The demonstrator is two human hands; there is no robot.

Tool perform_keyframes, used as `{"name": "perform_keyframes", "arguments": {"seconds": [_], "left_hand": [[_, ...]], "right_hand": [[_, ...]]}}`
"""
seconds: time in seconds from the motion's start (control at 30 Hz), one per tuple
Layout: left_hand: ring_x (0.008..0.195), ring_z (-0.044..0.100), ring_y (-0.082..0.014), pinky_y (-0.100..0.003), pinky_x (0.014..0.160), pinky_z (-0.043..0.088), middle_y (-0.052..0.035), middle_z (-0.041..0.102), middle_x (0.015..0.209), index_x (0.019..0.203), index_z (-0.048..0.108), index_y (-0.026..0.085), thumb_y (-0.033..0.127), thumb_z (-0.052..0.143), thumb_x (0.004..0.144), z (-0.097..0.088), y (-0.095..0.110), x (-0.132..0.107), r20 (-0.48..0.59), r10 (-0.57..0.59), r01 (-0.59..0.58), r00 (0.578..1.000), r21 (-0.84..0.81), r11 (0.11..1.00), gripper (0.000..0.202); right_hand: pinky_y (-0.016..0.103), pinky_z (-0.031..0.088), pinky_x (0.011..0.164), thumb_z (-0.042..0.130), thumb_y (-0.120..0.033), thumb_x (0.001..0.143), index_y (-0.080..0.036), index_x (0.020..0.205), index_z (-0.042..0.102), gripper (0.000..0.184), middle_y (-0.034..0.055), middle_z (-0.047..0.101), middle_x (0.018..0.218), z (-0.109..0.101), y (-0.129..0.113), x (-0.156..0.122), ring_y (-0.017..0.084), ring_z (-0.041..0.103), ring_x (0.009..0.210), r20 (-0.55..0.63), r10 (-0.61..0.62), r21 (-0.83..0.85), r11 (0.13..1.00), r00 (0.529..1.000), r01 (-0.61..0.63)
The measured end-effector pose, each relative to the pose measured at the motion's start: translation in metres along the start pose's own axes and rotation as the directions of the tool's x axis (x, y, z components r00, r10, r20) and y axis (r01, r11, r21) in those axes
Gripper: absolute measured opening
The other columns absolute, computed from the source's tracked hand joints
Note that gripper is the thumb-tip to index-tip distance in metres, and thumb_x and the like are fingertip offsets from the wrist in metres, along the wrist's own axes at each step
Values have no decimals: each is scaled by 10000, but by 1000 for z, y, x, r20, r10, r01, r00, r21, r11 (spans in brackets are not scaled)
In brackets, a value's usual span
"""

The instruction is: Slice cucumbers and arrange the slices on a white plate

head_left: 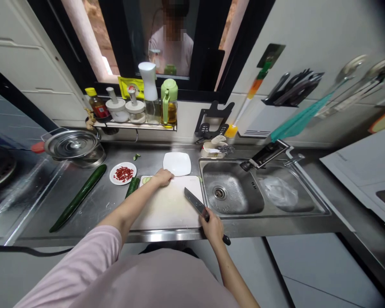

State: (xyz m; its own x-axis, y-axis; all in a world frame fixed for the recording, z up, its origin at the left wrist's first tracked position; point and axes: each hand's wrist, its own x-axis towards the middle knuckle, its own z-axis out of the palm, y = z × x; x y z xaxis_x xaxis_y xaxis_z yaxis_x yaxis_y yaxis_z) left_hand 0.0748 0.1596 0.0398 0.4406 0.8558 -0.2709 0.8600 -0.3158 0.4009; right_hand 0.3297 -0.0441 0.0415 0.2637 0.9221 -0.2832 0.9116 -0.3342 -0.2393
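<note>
My right hand (pixel 212 225) is wrapped round the black handle of a kitchen knife (pixel 195 201), whose blade points up and left over the right part of the white cutting board (pixel 167 209). My left hand (pixel 164 177) reaches across to the board's far edge, beside the front rim of a white plate (pixel 177 163). Its fingers are curled, and what they hold, if anything, is hidden. Pale green cucumber slices (pixel 145 180) lie at the board's far left corner. Left of the board is a cut piece of cucumber (pixel 132 187), partly behind my left arm.
A whole cucumber (pixel 78 197), a small plate of red pieces (pixel 123 173) and a lidded pot (pixel 73 145) stand to the left. The double sink (pixel 232 188) adjoins the board's right side. Seasoning bottles line a rack (pixel 134 125) behind. A faucet (pixel 266 155) overhangs the sink.
</note>
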Motion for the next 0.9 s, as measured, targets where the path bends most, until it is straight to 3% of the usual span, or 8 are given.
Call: {"name": "perform_keyframes", "arguments": {"seconds": [0.17,0.2,0.23,0.33,0.5,0.63,0.8,0.9], "left_hand": [[743,604,-151,-248,701,438,-11,675,803,915,661,211,233,600,739,18,1,-27,-113,-207,178,972,-228,957,188],[710,605,-136,-229,674,440,-2,672,774,902,664,197,244,635,721,25,0,-35,-121,-327,249,937,-424,871,189],[685,607,-127,-216,655,444,4,667,738,854,665,181,241,681,683,34,-1,-43,-100,-464,308,880,-623,719,182],[618,619,-107,-199,606,462,1,666,695,842,641,157,232,668,706,60,-2,-66,-47,-582,372,812,-726,578,158],[569,627,-84,-186,580,472,-11,684,706,895,606,154,269,628,769,87,-4,-96,2,-681,416,732,-793,445,172],[596,623,-92,-184,580,444,5,685,703,841,637,175,262,640,739,91,-12,-111,-14,-731,490,682,-733,472,134],[713,630,-124,-204,646,427,-7,708,778,829,680,190,237,619,737,85,-22,-122,-97,-700,517,708,-604,607,120],[747,624,-128,-208,674,420,-13,708,823,870,683,194,235,618,740,84,-24,-123,-133,-688,514,714,-568,643,151]], "right_hand": [[286,395,887,492,-378,870,-218,1331,527,489,70,665,1149,1,1,1,217,585,1066,12,13,-8,1000,1000,-13],[283,393,890,488,-379,873,-219,1328,529,484,69,666,1149,1,0,1,214,586,1067,17,10,-3,1000,1000,-10],[279,391,890,484,-381,876,-221,1324,531,479,69,665,1151,2,-2,2,210,586,1068,22,4,5,1000,1000,-4],[272,399,867,457,-420,892,-232,1303,546,461,68,669,1146,1,-10,2,206,594,1062,53,-35,40,999,998,33],[258,402,794,322,-420,958,-243,1246,569,419,67,685,1114,-5,-38,0,192,624,1005,176,-193,33,981,965,190],[263,388,728,293,-390,969,-241,1135,601,380,73,704,1006,-13,-64,-6,202,645,934,281,-281,-98,943,918,318],[280,383,735,254,-381,981,-232,1089,589,382,84,697,980,-16,-84,-10,207,645,927,330,-327,-195,894,885,403],[290,385,745,247,-366,985,-224,1081,586,381,89,692,988,-15,-89,-8,209,640,932,350,-347,-214,875,870,435]]}}
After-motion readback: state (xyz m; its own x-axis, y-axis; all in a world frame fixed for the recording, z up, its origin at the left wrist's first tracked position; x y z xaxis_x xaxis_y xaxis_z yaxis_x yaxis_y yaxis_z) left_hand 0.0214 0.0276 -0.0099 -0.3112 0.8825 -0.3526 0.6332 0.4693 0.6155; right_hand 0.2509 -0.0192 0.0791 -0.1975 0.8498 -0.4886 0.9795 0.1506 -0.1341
